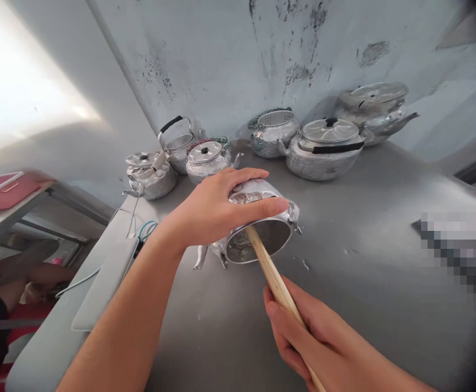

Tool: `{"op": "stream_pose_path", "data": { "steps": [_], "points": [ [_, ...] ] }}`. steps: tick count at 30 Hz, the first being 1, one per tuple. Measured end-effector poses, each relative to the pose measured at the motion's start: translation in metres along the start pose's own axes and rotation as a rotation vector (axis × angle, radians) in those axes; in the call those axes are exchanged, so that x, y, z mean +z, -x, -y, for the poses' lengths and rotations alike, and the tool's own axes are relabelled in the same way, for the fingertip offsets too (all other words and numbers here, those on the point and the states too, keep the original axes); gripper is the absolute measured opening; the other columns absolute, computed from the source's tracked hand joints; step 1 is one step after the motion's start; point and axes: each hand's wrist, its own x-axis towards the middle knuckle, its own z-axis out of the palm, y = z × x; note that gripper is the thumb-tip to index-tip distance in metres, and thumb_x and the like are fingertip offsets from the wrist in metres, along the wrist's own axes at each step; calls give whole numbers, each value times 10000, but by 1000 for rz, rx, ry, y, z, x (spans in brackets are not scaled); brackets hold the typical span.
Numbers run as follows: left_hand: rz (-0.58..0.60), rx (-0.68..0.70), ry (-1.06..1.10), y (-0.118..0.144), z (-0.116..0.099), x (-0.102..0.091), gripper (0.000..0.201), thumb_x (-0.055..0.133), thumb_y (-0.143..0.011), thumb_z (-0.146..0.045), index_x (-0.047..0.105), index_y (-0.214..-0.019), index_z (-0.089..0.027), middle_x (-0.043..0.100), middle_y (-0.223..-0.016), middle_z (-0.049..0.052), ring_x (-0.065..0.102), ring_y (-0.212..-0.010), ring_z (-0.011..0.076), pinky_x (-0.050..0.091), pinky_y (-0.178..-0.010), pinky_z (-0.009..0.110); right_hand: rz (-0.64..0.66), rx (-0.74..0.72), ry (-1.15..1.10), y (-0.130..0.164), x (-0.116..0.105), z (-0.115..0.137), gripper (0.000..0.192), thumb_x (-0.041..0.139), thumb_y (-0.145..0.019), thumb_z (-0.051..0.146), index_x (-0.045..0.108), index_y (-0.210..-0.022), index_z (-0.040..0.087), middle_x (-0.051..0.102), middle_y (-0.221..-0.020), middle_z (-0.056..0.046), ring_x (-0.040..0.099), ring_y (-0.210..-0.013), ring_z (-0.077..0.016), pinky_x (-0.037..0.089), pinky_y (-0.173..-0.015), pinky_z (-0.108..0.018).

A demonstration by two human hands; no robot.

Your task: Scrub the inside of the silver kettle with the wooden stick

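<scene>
Seen from the head camera, looking down over a grey metal desk [364,228], the person's left hand [217,209] lies palm down over a small aluminium kettle [262,231] tipped on its side, fingers spread and curled across its top to grip and steady it. The kettle's open mouth faces back toward the person, and its spout [200,257] sticks out below the left wrist, touching the desk. The right hand [303,332], lower and nearer the camera, is closed around a wooden stick [273,275]; the stick runs up from that fist and its far end sits inside the kettle's mouth, just under the left fingertips. Beyond the left hand, along the stained wall, stand more aluminium kettles: a lidded one with a braided handle [207,160] just past the knuckles, an open one with a black handle [178,144] behind it, and another [150,174] further left. Further right of the left hand sit an open pot with a perforated rim [274,133], a large lidded kettle [323,149], and one more kettle [374,111] against the wall. To the left of the left forearm, cables [140,231] trail over the desk edge.
</scene>
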Motion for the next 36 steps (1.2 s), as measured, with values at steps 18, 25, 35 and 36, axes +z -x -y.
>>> {"op": "stream_pose_path", "data": {
  "steps": [18, 25, 35, 36],
  "points": [
    [-21, -91, -7, 6, -6, -3, 599, 735, -862, -575, 587, -1390, -332, 691, -999, 32, 653, -818, 243, 470, -645, 341, -76, -21, -5, -2, 0, -10, 539, 239, -1144, 503, 447, -733, 224, 413, -599, 93, 378, -443, -47, 406, -449, -143],
    [-49, -75, -47, 4, -11, 4, 648, 687, -868, -719, 590, -1358, -306, 671, -1258, 67, 635, -1085, 321, 498, -836, 401, -89, 61, -55, -3, 0, -5, 524, 265, -1136, 524, 467, -755, 226, 426, -616, 92, 386, -446, -48, 416, -438, -140],
    [-73, -91, -29, -1, -9, 8, 672, 672, -855, -774, 593, -1339, -314, 659, -1224, 76, 609, -1128, 343, 485, -869, 424, -76, -21, -70, -2, -1, -10, 514, 299, -1118, 570, 454, -761, 235, 425, -619, 92, 373, -449, -58, 396, -446, -161],
    [-74, -100, -21, -1, -9, 8, 676, 673, -852, -778, 593, -1335, -313, 663, -1205, 74, 614, -1115, 340, 485, -863, 424, -78, -9, -72, -2, -1, -9, 515, 287, -1121, 560, 455, -760, 235, 419, -615, 92, 368, -443, -57, 390, -441, -162]
  ]
}}
